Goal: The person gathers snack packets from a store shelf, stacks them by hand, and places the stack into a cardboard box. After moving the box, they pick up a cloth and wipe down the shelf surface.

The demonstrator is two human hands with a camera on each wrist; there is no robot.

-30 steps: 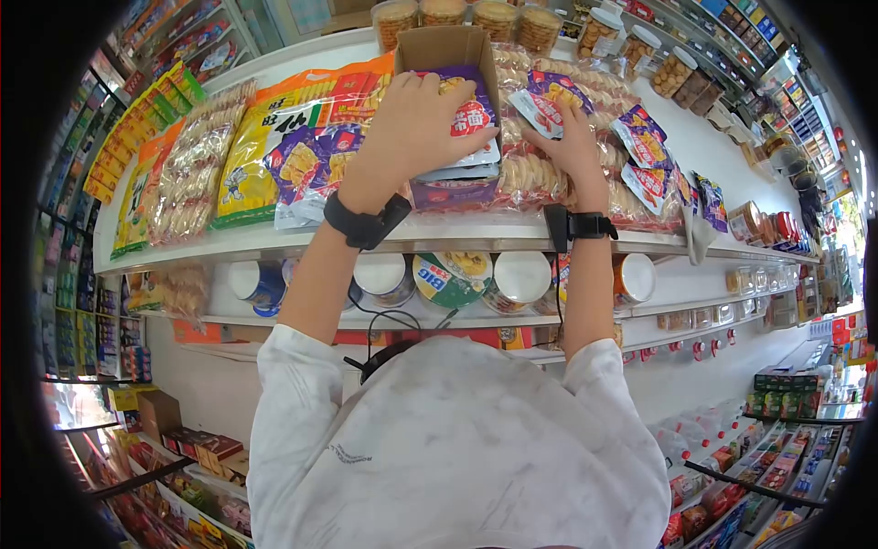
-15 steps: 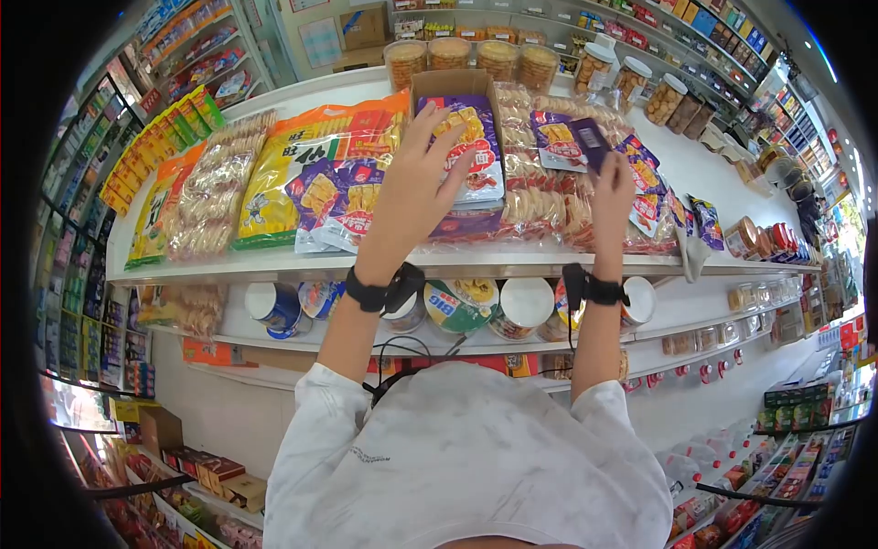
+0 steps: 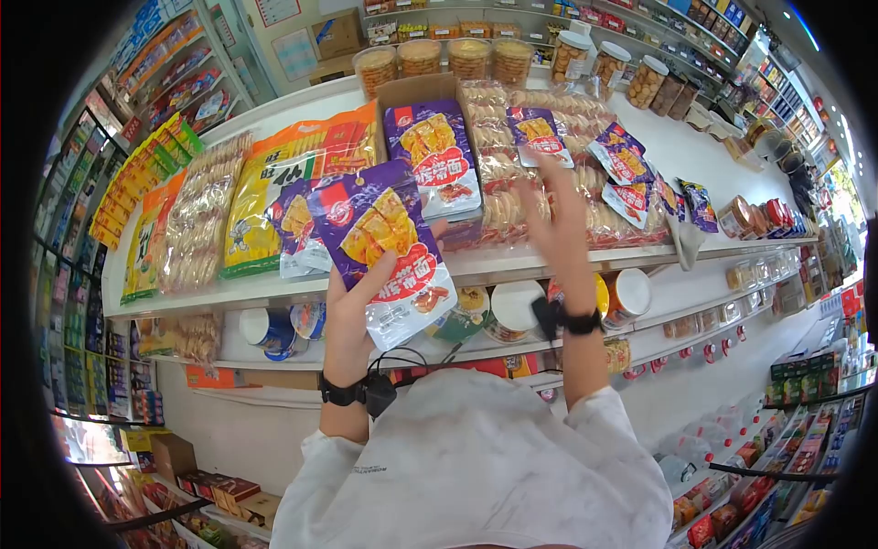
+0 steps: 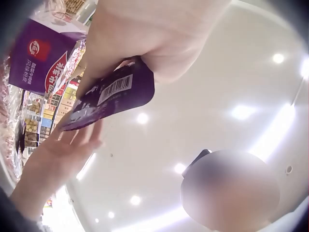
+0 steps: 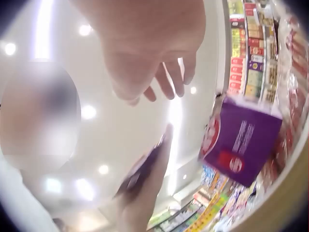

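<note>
My left hand [image 3: 352, 302] grips a purple and white snack pouch [image 3: 375, 229] in front of the shelf edge, thumb across its printed front. The left wrist view shows the barcoded purple back of the pouch [image 4: 116, 92]. With fingers spread and slightly blurred in the head view, my right hand [image 3: 560, 233] hangs over the front of the clear cookie bags and holds nothing. Between the hands stands an open purple carton [image 5: 246, 140] with matching pouches [image 3: 432, 151] in it. One more pouch [image 3: 540, 137] lies on the cookie bags [image 3: 503, 165] beyond the right fingers.
Further right lie several matching pouches [image 3: 626, 156] and a grey cloth [image 3: 688, 242]. Left of the carton are two overlapping pouches [image 3: 294, 224] and a large yellow snack bag [image 3: 251, 220]. Cookie tubs [image 3: 421, 59] line the back; lidded tubs [image 3: 514, 306] stand on the shelf below.
My left hand has come back from the carton toward my body and now holds a pouch. The right hand, which pinched a pouch half a second ago, has moved left and is free.
</note>
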